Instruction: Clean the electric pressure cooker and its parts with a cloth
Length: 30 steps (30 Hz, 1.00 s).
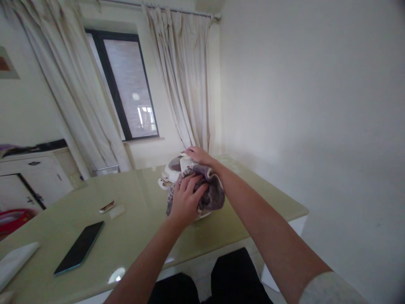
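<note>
Forearms (148, 264) extended: left hand (186, 202) kept its grip closed on grey cloth (213, 196), pressing it against white cooker (172, 169). Right hand (198, 155), open and flat, steadied it from above

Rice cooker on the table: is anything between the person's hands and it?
Yes, for one hand. The grey cloth lies between the left hand and the rice cooker, on its near side. The right hand rests bare on its top, with nothing visible between.
</note>
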Available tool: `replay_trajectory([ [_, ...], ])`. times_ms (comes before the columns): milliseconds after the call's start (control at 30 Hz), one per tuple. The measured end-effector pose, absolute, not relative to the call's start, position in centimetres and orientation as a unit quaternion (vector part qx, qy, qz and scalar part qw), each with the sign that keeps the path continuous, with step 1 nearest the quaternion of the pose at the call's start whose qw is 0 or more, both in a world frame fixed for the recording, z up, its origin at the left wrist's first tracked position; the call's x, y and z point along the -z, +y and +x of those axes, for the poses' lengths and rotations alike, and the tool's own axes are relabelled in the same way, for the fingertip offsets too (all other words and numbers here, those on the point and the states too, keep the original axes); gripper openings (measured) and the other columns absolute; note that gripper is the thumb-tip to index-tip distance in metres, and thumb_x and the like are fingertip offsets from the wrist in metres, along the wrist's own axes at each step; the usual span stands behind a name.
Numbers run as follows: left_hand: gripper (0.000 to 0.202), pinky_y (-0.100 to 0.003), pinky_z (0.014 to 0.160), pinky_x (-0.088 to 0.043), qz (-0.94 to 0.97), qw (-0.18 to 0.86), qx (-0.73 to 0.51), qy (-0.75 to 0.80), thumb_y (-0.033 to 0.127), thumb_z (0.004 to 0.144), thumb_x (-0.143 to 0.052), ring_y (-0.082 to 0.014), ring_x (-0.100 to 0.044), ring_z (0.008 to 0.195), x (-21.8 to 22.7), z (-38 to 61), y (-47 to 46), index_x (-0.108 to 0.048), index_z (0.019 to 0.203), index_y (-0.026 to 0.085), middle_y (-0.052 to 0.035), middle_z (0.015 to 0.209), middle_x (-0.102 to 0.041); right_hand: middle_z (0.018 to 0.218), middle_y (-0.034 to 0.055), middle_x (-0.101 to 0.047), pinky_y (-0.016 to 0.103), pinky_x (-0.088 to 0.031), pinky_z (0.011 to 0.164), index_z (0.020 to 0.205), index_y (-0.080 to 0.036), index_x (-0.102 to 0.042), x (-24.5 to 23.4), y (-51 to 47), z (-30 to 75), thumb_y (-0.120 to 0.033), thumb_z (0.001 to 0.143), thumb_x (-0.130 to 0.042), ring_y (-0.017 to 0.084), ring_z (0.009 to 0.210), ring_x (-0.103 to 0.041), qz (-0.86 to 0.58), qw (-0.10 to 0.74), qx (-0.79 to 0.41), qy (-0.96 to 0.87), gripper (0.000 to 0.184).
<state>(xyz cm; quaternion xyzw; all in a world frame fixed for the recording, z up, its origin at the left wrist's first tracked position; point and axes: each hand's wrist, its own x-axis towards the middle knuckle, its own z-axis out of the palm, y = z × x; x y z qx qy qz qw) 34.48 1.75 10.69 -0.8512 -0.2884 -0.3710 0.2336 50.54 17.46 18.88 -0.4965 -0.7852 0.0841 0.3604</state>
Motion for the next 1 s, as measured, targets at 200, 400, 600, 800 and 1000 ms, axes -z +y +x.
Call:
replay_trajectory([
  [200, 0.018, -0.058, 0.134, -0.015, -0.839, 0.335, 0.385, -0.188, 0.018, 0.093, -0.065, -0.024, -0.064, 0.112, -1.1, 33.4, 3.3, -0.077, 0.1, 0.029, -0.005, 0.116, -0.076, 0.121, 0.0072, -0.077, 0.027, -0.045, 0.097, 0.114, -0.02, -0.079, -19.2, 17.2, 50.5, -0.044, 0.107, -0.052, 0.02, 0.114, -0.067, -0.481, 0.378, -0.085, -0.787, 0.036],
  [400, 0.015, -0.055, 0.135, -0.014, -0.858, 0.328, 0.358, -0.169, 0.021, 0.095, -0.066, -0.021, -0.064, 0.11, 1.5, 31.2, 4.4, -0.076, 0.1, 0.031, -0.002, 0.113, -0.077, 0.122, 0.0093, -0.077, 0.03, -0.045, 0.099, 0.113, -0.019, -0.079, -19.1, 17.3, 50.6, -0.042, 0.107, -0.05, 0.023, 0.117, -0.066, -0.475, 0.378, -0.08, -0.79, 0.037],
  [600, 0.017, -0.056, 0.113, -0.047, -0.792, 0.331, 0.452, -0.243, 0.017, 0.091, -0.063, -0.0305, -0.062, 0.118, 2.7, 26.9, 5.7, -0.073, 0.102, 0.025, -0.0125, 0.115, -0.071, 0.121, 0.0093, -0.077, 0.029, -0.046, 0.095, 0.115, -0.019, -0.078, -19.2, 17.3, 50.4, -0.044, 0.106, -0.051, 0.023, 0.115, -0.068, -0.485, 0.374, -0.084, -0.786, 0.038],
  [800, 0.026, -0.049, 0.094, -0.056, -0.753, 0.346, 0.475, -0.295, 0.016, 0.089, -0.061, -0.0357, -0.063, 0.116, 1.6, 26.5, 6.3, -0.071, 0.113, 0.018, -0.021, 0.118, -0.067, 0.12, 0.0079, -0.077, 0.029, -0.046, 0.095, 0.113, -0.02, -0.079, -19.2, 17.2, 50.5, -0.044, 0.105, -0.052, 0.022, 0.112, -0.068, -0.485, 0.383, -0.086, -0.781, 0.037],
  [1000, 0.024, -0.051, 0.104, -0.052, -0.775, 0.324, 0.488, -0.237, 0.013, 0.091, -0.059, -0.0328, -0.064, 0.122, -2.7, 28.4, 5.7, -0.072, 0.107, 0.024, -0.0155, 0.122, -0.07, 0.119, 0.0073, -0.077, 0.03, -0.046, 0.096, 0.114, -0.021, -0.079, -19.1, 17.4, 50.7, -0.043, 0.105, -0.051, 0.022, 0.113, -0.067, -0.481, 0.382, -0.077, -0.785, 0.037],
])
